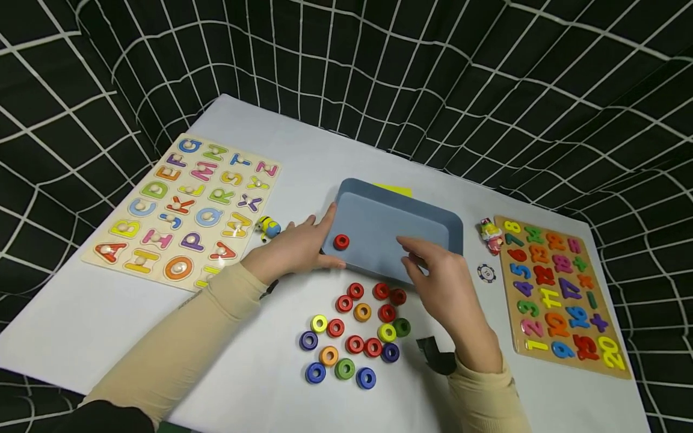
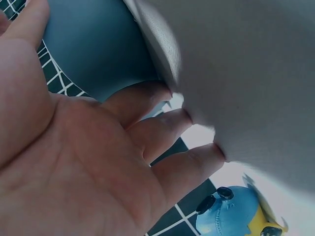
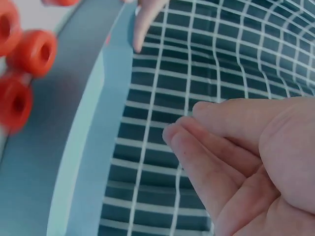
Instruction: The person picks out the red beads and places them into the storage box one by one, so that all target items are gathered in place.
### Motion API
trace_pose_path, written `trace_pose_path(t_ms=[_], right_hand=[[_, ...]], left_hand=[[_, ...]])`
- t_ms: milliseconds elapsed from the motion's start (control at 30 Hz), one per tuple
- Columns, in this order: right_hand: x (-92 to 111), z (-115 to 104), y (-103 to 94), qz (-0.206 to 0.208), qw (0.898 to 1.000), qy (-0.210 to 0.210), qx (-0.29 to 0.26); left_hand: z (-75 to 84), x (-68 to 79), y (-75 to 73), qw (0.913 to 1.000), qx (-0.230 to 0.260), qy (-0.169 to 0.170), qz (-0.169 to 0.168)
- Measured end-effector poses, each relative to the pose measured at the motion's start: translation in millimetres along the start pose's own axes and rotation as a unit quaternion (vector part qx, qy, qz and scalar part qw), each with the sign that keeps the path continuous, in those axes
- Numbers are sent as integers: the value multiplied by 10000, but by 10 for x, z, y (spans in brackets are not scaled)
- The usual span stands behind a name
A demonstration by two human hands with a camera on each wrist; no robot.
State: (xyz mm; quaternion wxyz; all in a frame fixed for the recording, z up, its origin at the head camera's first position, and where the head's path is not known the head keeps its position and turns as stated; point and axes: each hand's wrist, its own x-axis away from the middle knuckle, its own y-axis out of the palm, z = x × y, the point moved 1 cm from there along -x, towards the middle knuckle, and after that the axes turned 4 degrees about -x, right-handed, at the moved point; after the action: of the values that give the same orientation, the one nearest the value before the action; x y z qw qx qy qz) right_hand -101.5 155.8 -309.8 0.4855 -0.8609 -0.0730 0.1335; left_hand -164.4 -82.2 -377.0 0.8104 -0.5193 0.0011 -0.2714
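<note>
A blue-grey tray (image 1: pixel 390 221) lies on the white table with one red ring (image 1: pixel 341 242) inside, near its left front corner. My left hand (image 1: pixel 303 243) rests against that corner, thumb along the front side and index finger at the left side. In the left wrist view, its other fingertips (image 2: pixel 216 152) touch the table. My right hand (image 1: pixel 446 285) hovers above the tray's right front part, with nothing visible between its loosely bent fingers (image 3: pixel 197 157). Several coloured rings (image 1: pixel 362 312), red, orange, yellow, green and blue, lie in front of the tray.
A letter puzzle board (image 1: pixel 184 210) lies at the left, a number puzzle board (image 1: pixel 565 297) at the right. A yellow-and-blue toy figure (image 1: pixel 269 227) stands beside my left hand. Near the number board are a small figurine (image 1: pixel 491 236) and a chip (image 1: pixel 486 273). Yellow paper (image 1: pixel 395 189) shows behind the tray.
</note>
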Motion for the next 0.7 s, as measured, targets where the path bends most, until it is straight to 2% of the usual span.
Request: trace_pose_path(t_ms=[167,300,467,700], right_hand=[[408,250,-226,239,9985,433,221],[726,423,-283,-23,9937,1089,279],[1099,571,-160,-522,9800,1901,260],[1444,556,91,-709,9604,2684,252]], left_hand=[[22,-5,4,9999,-67,-30,-90],[11,4,-39,9999,-47,-55,-109],[3,16,-83,9999,-19,-70,-135],[42,-13,-21,9996,-27,-9,-284]])
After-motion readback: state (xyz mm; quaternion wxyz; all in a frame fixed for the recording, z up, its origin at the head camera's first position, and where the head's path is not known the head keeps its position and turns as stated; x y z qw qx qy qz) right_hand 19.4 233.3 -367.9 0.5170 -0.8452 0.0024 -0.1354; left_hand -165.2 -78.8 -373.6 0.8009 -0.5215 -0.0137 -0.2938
